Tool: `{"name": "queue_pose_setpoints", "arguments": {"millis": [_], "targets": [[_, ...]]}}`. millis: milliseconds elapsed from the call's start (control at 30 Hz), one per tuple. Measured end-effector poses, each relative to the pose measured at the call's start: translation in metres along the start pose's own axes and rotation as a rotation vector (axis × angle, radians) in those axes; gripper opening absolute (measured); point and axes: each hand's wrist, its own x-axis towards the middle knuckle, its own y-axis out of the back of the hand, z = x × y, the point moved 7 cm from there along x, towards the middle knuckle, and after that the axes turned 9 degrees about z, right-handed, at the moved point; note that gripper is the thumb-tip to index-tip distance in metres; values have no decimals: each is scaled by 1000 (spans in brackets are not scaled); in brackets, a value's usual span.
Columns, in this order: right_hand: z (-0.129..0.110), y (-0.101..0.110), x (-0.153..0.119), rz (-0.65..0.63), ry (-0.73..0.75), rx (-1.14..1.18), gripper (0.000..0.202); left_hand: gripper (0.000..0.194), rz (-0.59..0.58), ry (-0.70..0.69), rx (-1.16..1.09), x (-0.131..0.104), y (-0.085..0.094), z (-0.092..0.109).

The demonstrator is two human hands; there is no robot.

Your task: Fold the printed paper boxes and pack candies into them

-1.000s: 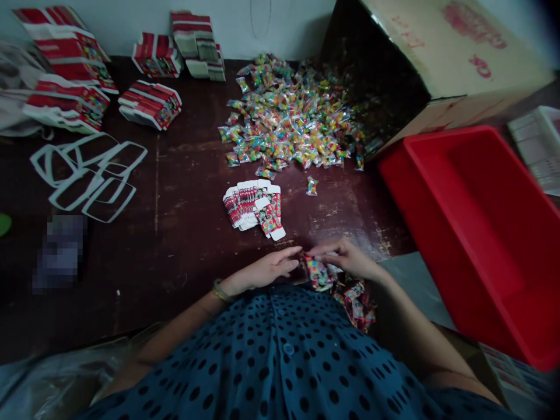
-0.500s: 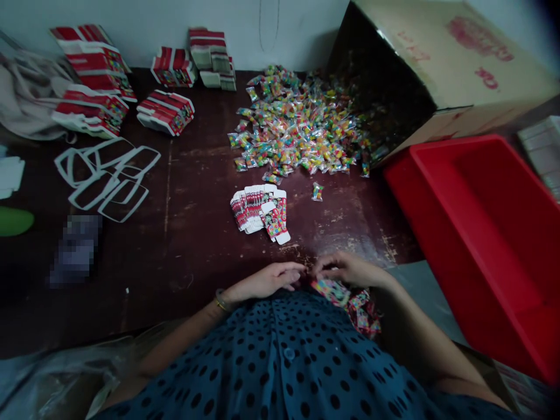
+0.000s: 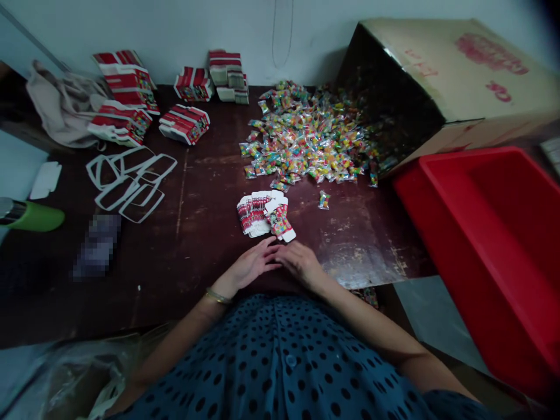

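Note:
My left hand (image 3: 255, 263) is just in front of the fanned stack of flat printed cartons (image 3: 254, 214), fingers stretched out and slightly apart. My right hand (image 3: 301, 263) meets it from the right, its bent fingers reaching toward the left fingertips. I see nothing held in either hand, though the space under the right fingers is hidden. One small colourful carton (image 3: 279, 220) with white flaps lies on the stack's right end, just beyond my fingertips. A single clear candy packet (image 3: 324, 200) rests to the right of the stack.
Behind is a heap of candy packets (image 3: 306, 137) spilling from a tipped cardboard box (image 3: 455, 76). A red bin (image 3: 437, 233) stands right. Bundled cartons (image 3: 186, 123), pale bands (image 3: 131, 181) and a green bottle (image 3: 41, 217) are left. Printed pieces (image 3: 371, 296) show below the table edge.
Both hands have moved forward from the table edge toward the carton stack, and the right has left the printed pieces beside my lap. The view has shifted slightly.

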Motion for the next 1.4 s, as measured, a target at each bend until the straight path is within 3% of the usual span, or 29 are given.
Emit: {"name": "queue_pose_setpoints", "arguments": {"millis": [100,167,233,333,433,600,667,767,867,1000,1067,1167,1267,1333,1400], "targets": [[-3,5,2,36,-47,-38,24,45,36,7,-46,14,-6,-5],[23,12,13,150,-205,-227,36,43,82,20,-10,17,-5,-9],[52,12,26,153,-302,-388,52,42,106,15,35,15,-4,-10],[73,6,37,75,-292,-395,41,43,128,-27,88,6,0,-6],[53,10,31,134,-265,-232,29,46,103,-102,107,2,-4,0],[-17,4,4,76,-118,60,22,37,166,-217,79,4,-7,3],[-21,10,1,142,-123,87,27,32,191,-224,179,3,-5,3],[-9,22,8,217,-134,-5,39,25,116,-195,593,-4,-5,5],[-1,14,17,79,-152,78,35,22,62,-190,851,-17,-6,7],[-4,4,15,51,-322,267,16,17,-36,8,442,-21,-14,-19],[-8,-1,9,-12,-398,307,26,13,-29,83,302,-18,-15,-35],[-15,-4,0,-287,-397,271,27,14,-87,132,249,-18,-19,-45],[-21,9,-5,-524,-347,319,24,26,-346,217,272,-31,-38,-43],[-24,23,1,-548,-343,378,25,32,-370,143,359,-33,-45,-30],[-22,34,13,-452,-357,390,26,36,-202,-47,476,-27,-41,-9]]}}
